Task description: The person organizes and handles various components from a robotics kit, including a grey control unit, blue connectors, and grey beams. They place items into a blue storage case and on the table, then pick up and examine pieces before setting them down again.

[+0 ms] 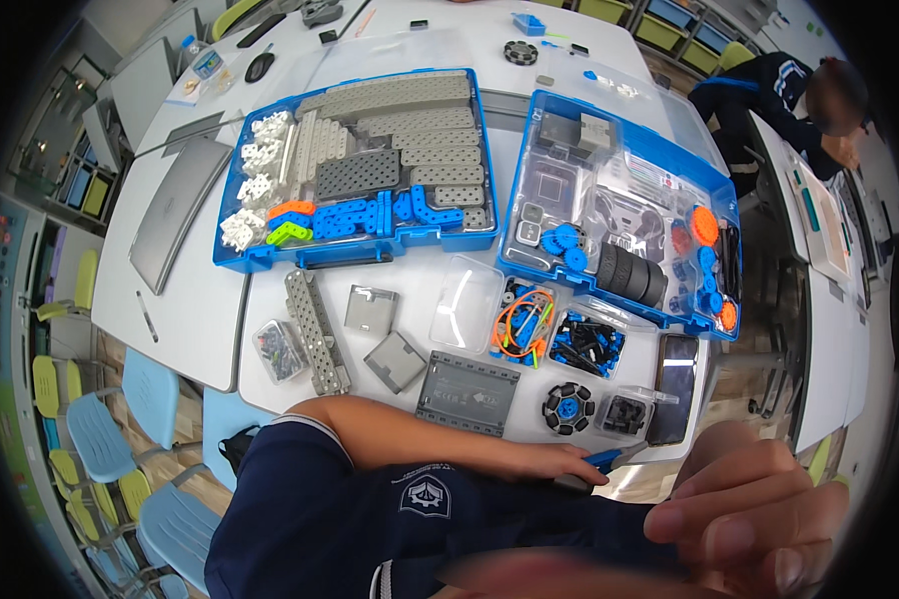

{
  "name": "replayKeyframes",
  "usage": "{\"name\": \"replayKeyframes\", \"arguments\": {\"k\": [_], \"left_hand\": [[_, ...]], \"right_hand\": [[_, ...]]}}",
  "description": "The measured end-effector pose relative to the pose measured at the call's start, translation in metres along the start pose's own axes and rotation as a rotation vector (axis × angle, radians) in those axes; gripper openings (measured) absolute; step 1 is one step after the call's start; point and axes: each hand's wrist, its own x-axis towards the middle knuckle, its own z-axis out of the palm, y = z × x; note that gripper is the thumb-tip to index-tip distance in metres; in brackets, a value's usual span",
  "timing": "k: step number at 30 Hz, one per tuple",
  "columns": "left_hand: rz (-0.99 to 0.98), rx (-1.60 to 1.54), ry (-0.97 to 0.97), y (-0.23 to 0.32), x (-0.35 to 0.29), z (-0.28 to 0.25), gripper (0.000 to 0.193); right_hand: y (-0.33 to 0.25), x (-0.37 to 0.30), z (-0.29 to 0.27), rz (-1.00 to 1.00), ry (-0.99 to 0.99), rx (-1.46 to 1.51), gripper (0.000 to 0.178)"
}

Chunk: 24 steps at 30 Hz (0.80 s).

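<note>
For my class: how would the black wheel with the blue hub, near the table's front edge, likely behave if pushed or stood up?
Lying flat, the wheel would probably slide rather than roll. Stood upright, its round outline should let it roll easily. The dark segments around its rim resemble rollers, so it might drift sideways too.

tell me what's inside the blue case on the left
Grey beams, white connectors, a dark grey plate, blue pieces, an orange piece and a green piece. Anything beneath these is covered.
</note>
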Motion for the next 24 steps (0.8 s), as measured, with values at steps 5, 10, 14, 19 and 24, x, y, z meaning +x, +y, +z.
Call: {"name": "replayKeyframes", "arguments": {"k": [5,10,14,19,24], "left_hand": [[0.004,-0.033,-0.018,-0.002,0.001,0.001,0.052],[0.056,-0.005,0.026,-0.003,0.001,0.000,0.046],[0.069,-0.036,0.026,-0.008,0.000,-0.003,0.043],[0.014,-0.111,-0.008,-0.013,0.007,-0.005,0.042],[-0.003,-0.075,0.010,-0.014,0.012,-0.005,0.040]], "right_hand": [[0.003,0.007,0.018,-0.032,0.202,0.126,0.052],[0.000,0.009,0.003,0.021,0.024,0.016,0.048],[0.033,-0.006,-0.008,-0.207,0.019,-0.007,0.065],[0.045,-0.021,-0.026,-0.184,-0.051,-0.212,0.077],[0.028,-0.028,-0.021,-0.201,-0.070,-0.491,0.083]]}}
